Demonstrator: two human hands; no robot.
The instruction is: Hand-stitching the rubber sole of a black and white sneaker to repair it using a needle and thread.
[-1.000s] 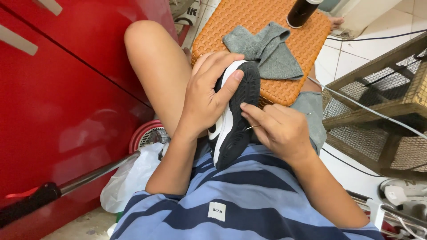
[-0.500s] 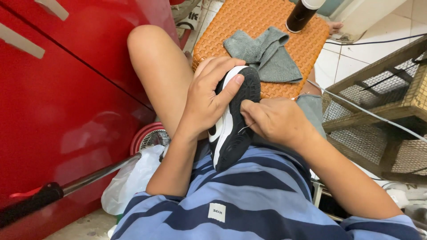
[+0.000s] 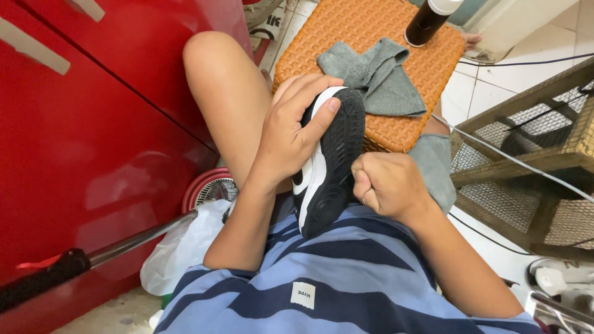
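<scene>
Both hands on shoe: left hand grips edge, right hand fisted beside sole.

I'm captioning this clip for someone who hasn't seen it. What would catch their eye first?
Dead centre, a black shoe with a white side, sole turned up, is gripped by the left hand while the right hand, closed in a fist, presses against the sole's edge. Just beyond sits an orange woven stool bearing a crumpled grey cloth and a dark bottle. A glossy red cabinet fills the picture's left side.
</scene>
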